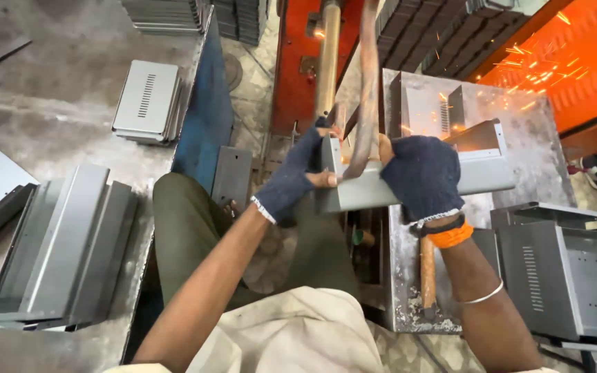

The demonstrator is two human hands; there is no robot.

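Both my hands wear dark fingerless gloves and hold one folded grey sheet-metal housing (478, 176) under the copper arm (366, 83) of a spot welder. My left hand (297, 178) grips the housing's left end. My right hand (421, 176) clasps its top edge near the middle. Orange sparks (519, 69) fly at the upper right beyond the part. The copper arm comes down between my two hands and touches the housing's edge.
The red welder body (295, 69) stands ahead. Grey metal panels lie stacked at left (70, 242) and on the floor (146, 100). Finished vented boxes (568, 276) sit at right. A wooden-handled hammer (428, 276) rests on the steel bench (547, 159). My knee (188, 228) is below.
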